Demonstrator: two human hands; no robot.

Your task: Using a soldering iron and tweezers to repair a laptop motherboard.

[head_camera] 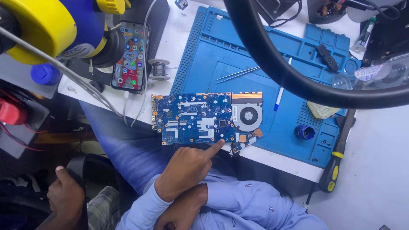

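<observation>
bright even overhead light | soft shadows | near objects blurred

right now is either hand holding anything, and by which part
Nothing is held. The left hand points, index fingertip on the blue circuit board's near edge; the right hand rests against the left sleeve.
</observation>
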